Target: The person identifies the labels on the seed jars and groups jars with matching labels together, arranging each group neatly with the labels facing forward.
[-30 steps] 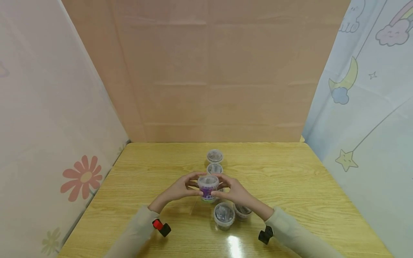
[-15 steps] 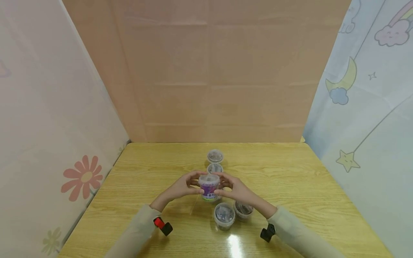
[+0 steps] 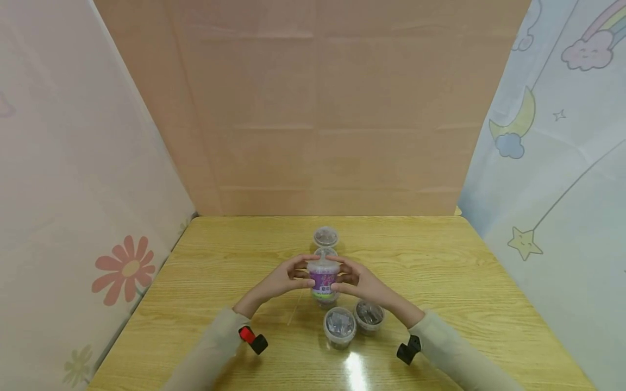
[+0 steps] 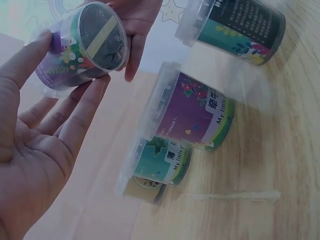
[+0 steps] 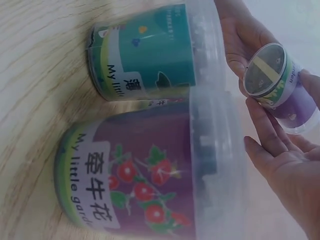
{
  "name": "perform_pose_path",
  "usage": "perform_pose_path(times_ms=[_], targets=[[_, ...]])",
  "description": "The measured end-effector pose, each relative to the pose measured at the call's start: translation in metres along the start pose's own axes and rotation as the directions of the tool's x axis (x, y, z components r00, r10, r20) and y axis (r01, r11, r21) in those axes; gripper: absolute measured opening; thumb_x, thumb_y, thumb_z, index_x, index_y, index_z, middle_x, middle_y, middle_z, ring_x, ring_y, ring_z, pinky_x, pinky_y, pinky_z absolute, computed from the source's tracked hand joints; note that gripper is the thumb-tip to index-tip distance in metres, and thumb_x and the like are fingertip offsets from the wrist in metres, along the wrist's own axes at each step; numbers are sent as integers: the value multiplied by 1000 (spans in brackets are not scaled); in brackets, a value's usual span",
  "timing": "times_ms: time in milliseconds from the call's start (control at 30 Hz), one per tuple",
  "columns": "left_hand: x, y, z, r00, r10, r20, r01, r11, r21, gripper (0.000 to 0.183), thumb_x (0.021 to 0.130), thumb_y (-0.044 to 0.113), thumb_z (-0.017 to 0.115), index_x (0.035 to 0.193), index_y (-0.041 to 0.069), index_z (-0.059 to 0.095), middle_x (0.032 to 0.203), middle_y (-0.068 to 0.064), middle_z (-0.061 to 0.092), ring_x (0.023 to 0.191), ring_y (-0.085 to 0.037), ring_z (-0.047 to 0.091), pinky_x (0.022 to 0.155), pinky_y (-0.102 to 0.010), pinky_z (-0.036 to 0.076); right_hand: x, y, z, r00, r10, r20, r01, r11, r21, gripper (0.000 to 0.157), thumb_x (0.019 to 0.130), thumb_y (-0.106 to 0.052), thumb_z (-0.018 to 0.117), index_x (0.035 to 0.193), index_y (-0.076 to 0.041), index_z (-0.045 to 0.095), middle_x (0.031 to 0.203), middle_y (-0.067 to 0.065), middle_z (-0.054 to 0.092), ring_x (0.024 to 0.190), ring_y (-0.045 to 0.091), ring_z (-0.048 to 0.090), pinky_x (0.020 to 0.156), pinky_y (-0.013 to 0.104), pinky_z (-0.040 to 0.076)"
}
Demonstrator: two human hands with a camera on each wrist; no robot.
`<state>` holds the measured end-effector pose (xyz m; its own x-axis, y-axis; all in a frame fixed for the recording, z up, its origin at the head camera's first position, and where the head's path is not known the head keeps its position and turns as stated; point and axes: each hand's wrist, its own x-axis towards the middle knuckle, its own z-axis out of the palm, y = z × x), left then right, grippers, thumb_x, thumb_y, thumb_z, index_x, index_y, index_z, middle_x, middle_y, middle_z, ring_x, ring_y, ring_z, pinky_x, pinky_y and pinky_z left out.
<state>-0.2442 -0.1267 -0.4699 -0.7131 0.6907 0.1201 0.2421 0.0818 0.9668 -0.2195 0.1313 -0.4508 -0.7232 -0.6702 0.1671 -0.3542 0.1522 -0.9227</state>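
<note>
A small clear plastic tub with a purple label (image 3: 323, 281) is held off the table between both hands in the head view. My left hand (image 3: 283, 281) grips its left side with thumb in front and fingers behind. Curled round the opposite side is my right hand (image 3: 360, 282). In the left wrist view the tub (image 4: 80, 50) is tilted, showing dark contents through its base. Another purple-labelled tub (image 4: 192, 112) stands on the table beyond it, next to a teal-labelled tub (image 4: 162, 159). The right wrist view shows a purple-labelled tub (image 5: 145, 175) up close.
Two lidded tubs stand on the wooden table (image 3: 220, 244) behind the hands, the farther tub (image 3: 326, 236) near the back panel. Toward the front, one tub (image 3: 339, 327) stands beside another tub (image 3: 370, 315). Patterned cloth walls (image 3: 552, 217) flank the table.
Both hands have carried the tub a little to the right and away from the body. Its label now shows more squarely toward the head camera. The standing tubs have not moved.
</note>
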Motion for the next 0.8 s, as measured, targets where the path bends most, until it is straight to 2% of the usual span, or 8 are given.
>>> perform_pose_path(times_ms=[133, 267, 533, 800], targets=[[3, 1, 2, 999, -13, -33, 13, 1000, 21, 62, 88, 31, 64, 142, 18, 36, 125, -11, 52, 108, -22, 58, 86, -35, 52, 0, 6, -5, 999, 27, -19, -26, 998, 50, 63, 92, -12, 58, 146, -8, 26, 119, 20, 56, 108, 32, 57, 88, 32, 51], [5, 4, 4, 998, -29, -59, 29, 1000, -3, 63, 88, 29, 64, 143, 16, 35, 127, -12, 50, 109, -24, 58, 87, -37, 52, 0, 6, -8, 998, 44, -37, -41, 996, 75, 63, 92, -12, 58, 146, -8, 26, 121, 21, 55, 108, 33, 57, 88, 32, 51], [9, 8, 11, 993, -73, -90, 70, 997, -33, 67, 88, 23, 65, 145, 16, 30, 125, -14, 51, 110, -27, 57, 86, -38, 52, 1, 6, -11, 995, 53, -86, -48, 998, 51, 61, 92, -14, 59, 144, -9, 29, 119, 19, 57, 105, 30, 59, 86, 33, 52], [11, 10, 12, 990, -96, -101, 92, 995, -43, 69, 88, 18, 65, 146, 12, 28, 124, -14, 51, 111, -29, 56, 87, -40, 52, 2, 8, -12, 995, 43, -87, -38, 998, 58, 60, 92, -13, 58, 144, -10, 30, 116, 20, 57, 102, 31, 59, 85, 31, 52]])
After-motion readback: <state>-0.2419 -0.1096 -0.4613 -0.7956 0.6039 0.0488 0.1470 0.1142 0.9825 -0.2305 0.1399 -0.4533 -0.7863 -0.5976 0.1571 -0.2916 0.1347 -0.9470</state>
